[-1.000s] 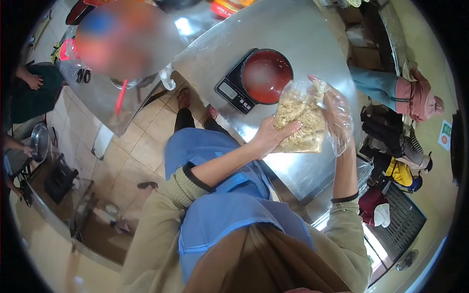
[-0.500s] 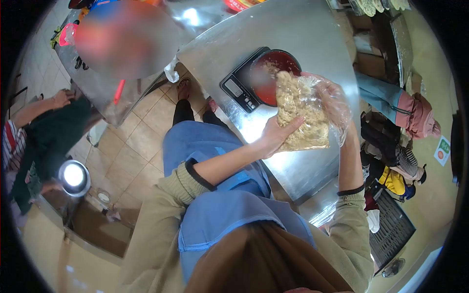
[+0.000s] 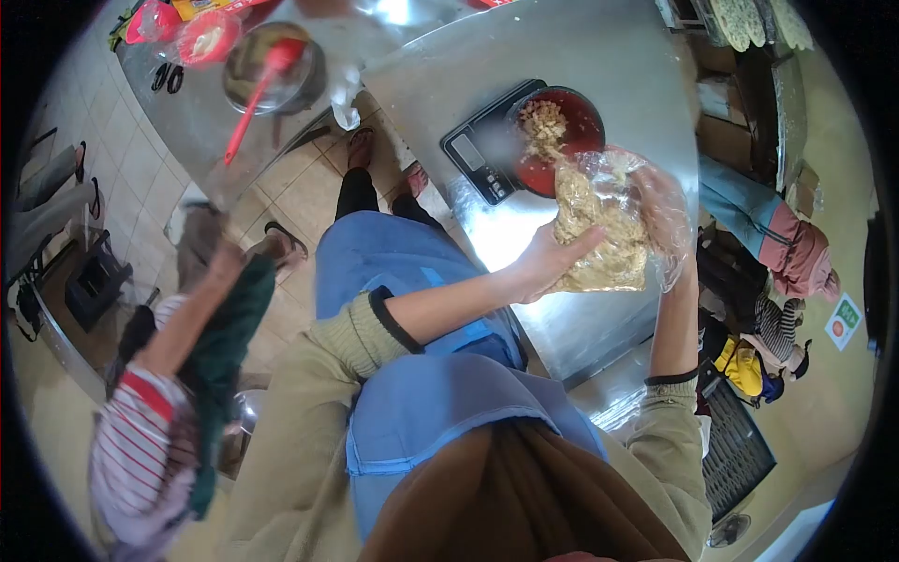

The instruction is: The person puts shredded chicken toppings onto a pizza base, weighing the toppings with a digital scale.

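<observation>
A clear plastic bag of pale, crumbly chopped nuts is tilted with its mouth over a red bowl. My left hand grips the bag's lower left side, thumb on top. Around the bag's open end, my right hand is closed on the plastic, some of its fingers behind the film. A small heap of chopped nuts lies in the bowl. Under the bowl is a black digital kitchen scale, its display unreadable.
The scale stands on a steel table. On another table at upper left are a metal bowl, a red spatula, scissors and a pink container. A co-worker in a striped sleeve is at left; other people stand at right.
More chopped nuts now lie in the red bowl. My hands still hold the bag over it. The co-worker at left has come closer, and the view has shifted slightly.
</observation>
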### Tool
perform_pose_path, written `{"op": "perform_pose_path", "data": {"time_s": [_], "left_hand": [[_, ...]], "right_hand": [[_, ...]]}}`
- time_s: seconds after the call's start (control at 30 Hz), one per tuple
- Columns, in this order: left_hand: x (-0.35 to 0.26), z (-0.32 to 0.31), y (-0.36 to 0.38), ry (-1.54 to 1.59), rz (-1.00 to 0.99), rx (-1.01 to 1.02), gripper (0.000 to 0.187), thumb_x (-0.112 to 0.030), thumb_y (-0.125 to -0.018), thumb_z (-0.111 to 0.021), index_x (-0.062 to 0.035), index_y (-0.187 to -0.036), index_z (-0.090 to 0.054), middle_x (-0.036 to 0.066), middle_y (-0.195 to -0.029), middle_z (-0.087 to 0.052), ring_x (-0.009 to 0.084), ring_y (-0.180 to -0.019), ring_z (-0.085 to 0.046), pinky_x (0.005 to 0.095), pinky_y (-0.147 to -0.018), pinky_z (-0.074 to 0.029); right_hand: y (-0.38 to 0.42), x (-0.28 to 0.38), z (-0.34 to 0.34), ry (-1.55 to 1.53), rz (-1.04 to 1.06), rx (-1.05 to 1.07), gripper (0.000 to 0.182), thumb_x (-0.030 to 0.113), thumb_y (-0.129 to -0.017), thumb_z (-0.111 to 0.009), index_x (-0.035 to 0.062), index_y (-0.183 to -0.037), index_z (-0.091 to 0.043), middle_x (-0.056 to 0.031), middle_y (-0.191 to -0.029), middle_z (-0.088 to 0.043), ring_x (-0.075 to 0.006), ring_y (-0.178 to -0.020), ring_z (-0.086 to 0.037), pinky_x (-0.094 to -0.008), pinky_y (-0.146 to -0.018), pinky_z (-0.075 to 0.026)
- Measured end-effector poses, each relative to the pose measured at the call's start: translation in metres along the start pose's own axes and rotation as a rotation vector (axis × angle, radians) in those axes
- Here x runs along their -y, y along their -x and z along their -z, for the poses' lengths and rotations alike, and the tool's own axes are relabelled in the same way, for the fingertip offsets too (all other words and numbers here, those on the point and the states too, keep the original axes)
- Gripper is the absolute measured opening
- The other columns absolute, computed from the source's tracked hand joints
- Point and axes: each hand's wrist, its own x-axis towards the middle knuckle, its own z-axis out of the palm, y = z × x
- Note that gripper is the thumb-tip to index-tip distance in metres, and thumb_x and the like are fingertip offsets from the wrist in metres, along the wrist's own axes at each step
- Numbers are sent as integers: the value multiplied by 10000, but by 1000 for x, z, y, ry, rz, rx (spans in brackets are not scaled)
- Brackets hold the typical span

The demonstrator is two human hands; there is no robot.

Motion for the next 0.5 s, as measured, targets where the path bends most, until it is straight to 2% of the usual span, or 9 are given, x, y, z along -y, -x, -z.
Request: {"op": "perform_pose_path", "data": {"time_s": [0.1,0.23,0.33,0.43,0.5], "left_hand": [[-1,0,0,26,39,33,500,-239,-889,-591,2,-1275,-385,104,-1176,-536,170,-1046,-555,313,-897,-487],[-3,-6,3,56,-1,46,461,-235,-893,-584,-7,-1250,-404,103,-1160,-546,169,-1017,-574,311,-863,-512],[-3,-6,2,51,-15,61,470,-221,-884,-598,-9,-1253,-399,104,-1167,-541,173,-1034,-565,318,-880,-501],[-1,-5,1,46,-24,65,478,-197,-868,-620,-12,-1252,-402,102,-1168,-543,175,-1045,-558,323,-894,-492],[-2,-6,2,69,-28,79,482,-177,-857,-633,-17,-1250,-404,100,-1173,-543,176,-1049,-556,324,-900,-489]], "right_hand": [[2,2,-3,-35,10,-8,274,164,-887,-533,0,-1095,-605,-29,-941,-627,-95,-805,-549,-229,-717,-440],[6,8,0,40,22,10,305,197,-880,-545,4,-1109,-601,-34,-969,-630,-94,-821,-556,-229,-724,-440],[6,8,1,23,15,41,364,242,-884,-549,7,-1161,-571,-56,-1015,-621,-107,-853,-569,-241,-754,-454],[10,13,-5,-130,-24,109,408,269,-897,-538,13,-1215,-532,-81,-1051,-607,-126,-881,-578,-258,-788,-465],[16,22,-13,-101,-29,77,422,276,-900,-536,16,-1231,-518,-97,-1069,-599,-138,-901,-579,-266,-804,-469]]}}
